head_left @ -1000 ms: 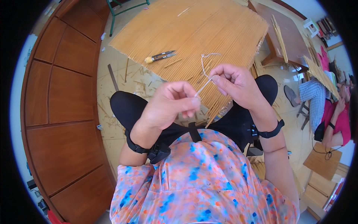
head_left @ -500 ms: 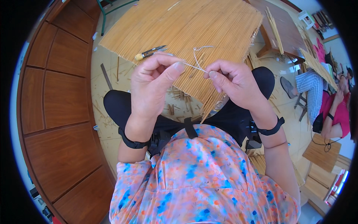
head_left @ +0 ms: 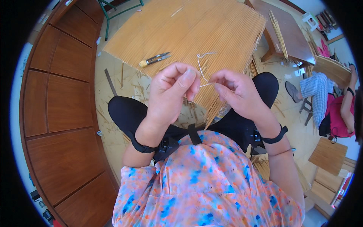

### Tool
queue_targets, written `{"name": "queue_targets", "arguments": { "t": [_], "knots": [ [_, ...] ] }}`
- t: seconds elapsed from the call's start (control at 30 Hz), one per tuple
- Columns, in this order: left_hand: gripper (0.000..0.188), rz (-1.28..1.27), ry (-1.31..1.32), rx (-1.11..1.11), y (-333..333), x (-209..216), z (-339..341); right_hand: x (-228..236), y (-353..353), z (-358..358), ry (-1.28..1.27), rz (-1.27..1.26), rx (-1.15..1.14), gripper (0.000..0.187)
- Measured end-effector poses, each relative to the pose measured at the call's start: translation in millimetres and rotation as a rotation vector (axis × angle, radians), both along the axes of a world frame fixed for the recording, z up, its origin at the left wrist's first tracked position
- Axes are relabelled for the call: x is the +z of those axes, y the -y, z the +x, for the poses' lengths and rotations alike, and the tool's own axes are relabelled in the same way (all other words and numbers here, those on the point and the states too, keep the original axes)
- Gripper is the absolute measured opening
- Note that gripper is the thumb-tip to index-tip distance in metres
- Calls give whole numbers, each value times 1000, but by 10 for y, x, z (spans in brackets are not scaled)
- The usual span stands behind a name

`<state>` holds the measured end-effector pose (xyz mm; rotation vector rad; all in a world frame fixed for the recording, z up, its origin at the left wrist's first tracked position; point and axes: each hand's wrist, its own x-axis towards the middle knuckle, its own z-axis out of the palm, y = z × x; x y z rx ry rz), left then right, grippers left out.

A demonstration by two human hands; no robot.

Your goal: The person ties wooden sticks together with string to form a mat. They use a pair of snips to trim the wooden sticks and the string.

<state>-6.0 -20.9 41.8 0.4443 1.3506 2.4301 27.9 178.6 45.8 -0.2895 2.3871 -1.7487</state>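
In the upper middle of the frame, snips (head_left: 155, 59) lie on the mat of thin rods (head_left: 185, 36), which looks stiff along its rods. Right of and below them, the left hand (head_left: 173, 92) is curled at the white string (head_left: 202, 69); whether its fingertips pinch is hidden. The string, at the frame's centre, spans both hands, its loose end curling above them. It looks light, soft and limp, best held by fingertips close to the working stretch. Farther right, the right hand (head_left: 239, 92) pinches it between thumb and forefinger.
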Motion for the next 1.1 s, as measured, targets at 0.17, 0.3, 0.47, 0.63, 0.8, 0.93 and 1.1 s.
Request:
{"name": "queue_targets", "arguments": {
  "t": [0.17,0.3,0.47,0.63,0.8,0.93,1.1],
  "knots": [
    [33,-126,60,17,-11,59,12,-25,47,25,-197,-130,-357,19],
    [35,-157,45,50,4,110,-7,37,26,61,-85,-136,-236,17],
    [29,-842,-387,141,265,126,-299,-92,-195,109,-74,-247,-293,10],
    [21,-1182,-662,263,309,91,-638,-172,-417,278,-39,-308,-399,9],
    [17,-1537,-982,292,7,155,-867,-410,-556,402,6,-227,-474,9],
    [15,-1502,-1017,24,-413,-82,-1131,-498,-538,414,58,-272,-452,9],
    [13,-1729,-1134,-88,-649,-368,-1268,-539,-533,410,38,-319,-455,10]
  ]
}}
